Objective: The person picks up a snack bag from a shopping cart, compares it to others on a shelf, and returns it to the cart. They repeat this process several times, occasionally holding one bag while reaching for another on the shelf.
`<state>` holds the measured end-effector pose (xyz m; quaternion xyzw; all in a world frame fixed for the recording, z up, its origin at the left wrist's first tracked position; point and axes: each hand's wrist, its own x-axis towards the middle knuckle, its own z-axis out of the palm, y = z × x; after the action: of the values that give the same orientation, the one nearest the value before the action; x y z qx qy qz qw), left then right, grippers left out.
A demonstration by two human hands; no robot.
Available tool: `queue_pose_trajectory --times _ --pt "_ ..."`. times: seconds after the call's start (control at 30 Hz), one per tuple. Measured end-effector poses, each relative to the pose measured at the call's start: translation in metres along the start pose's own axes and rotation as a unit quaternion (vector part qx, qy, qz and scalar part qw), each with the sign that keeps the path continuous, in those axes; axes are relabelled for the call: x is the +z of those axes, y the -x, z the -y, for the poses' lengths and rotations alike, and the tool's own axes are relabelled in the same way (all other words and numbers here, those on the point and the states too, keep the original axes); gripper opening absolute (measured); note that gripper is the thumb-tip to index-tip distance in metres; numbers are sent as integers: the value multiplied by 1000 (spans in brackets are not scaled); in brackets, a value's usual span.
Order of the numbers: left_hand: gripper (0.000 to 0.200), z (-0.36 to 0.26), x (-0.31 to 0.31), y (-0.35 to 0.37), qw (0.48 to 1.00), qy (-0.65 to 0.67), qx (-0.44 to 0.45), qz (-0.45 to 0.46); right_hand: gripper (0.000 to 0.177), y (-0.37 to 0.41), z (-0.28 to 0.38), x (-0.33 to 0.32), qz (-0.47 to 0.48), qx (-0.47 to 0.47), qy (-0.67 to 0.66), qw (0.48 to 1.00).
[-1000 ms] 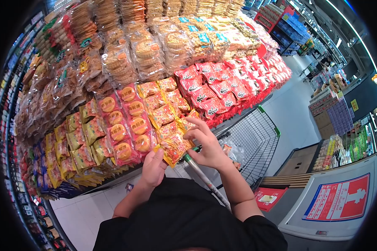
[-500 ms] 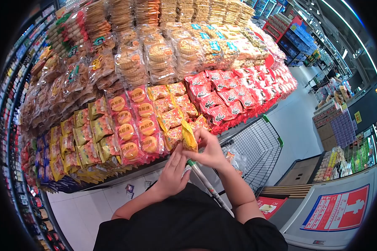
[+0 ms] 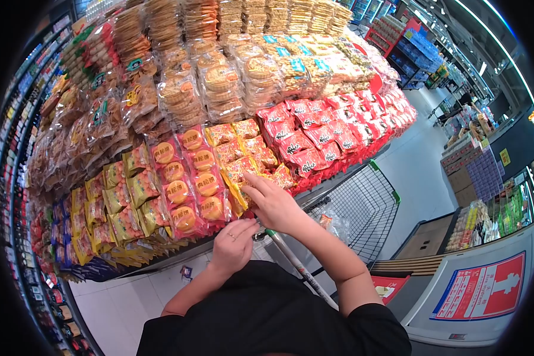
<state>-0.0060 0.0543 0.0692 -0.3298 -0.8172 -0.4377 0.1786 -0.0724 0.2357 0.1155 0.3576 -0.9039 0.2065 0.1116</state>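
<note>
My right hand [image 3: 274, 204] reaches over the front of the display, its fingers stretched out and touching a yellow snack packet [image 3: 237, 194] among the orange-and-yellow packets [image 3: 244, 167]. Lower and to the left is my left hand [image 3: 234, 244], wearing a ring, beside the display's front edge. Its fingers extend loosely toward the right, and I see nothing in them. Just right of those fingertips is the green-ended handle bar [image 3: 296, 261] of the shopping cart. Pink packs of round cakes [image 3: 190, 184] lie left of my right hand.
A wire shopping cart [image 3: 362, 207] stands to the right with a clear plastic bag [image 3: 335, 222] in it. Red snack packets [image 3: 305, 136] and stacked bagged biscuits [image 3: 219, 80] fill the display behind. A white chest with a red sign [image 3: 483, 285] is at lower right.
The yellow packet that was upright between my hands now lies against the display packets. My right hand has moved forward and let its fingers spread; my left hand has drawn down and left.
</note>
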Motion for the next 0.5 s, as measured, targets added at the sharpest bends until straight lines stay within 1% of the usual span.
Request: queue_pose_trajectory --times 0.07,0.1,0.13,0.2,0.27,0.33,0.4,0.47,0.5 --pt "35 0 -6 -6 992 -101 31 -75 58 10 2 16 -41 16 -15 999" --pt "36 3 -7 -8 990 -120 29 -75 64 16 2 22 -25 33 -21 999" --pt "36 4 -7 -12 990 -119 32 -74 64 19 3 28 -27 34 -19 999" --pt "37 4 -5 -21 977 -200 13 -77 68 21 4 38 -65 31 -15 997" --pt "38 13 -1 -22 978 -201 7 -61 67 20 3 43 -70 35 -10 997" --pt "37 17 1 -25 974 -221 2 -46 66 17 4 44 -81 3 -56 995" --pt "36 19 3 -27 971 -237 0 -36 66 17 3 46 -85 10 -49 995" --pt "35 22 6 -26 967 -252 -2 -25 71 18 3 48 -67 30 -8 997" --pt "35 24 7 -25 962 -271 -2 -17 71 19 5 45 -71 37 -9 997"
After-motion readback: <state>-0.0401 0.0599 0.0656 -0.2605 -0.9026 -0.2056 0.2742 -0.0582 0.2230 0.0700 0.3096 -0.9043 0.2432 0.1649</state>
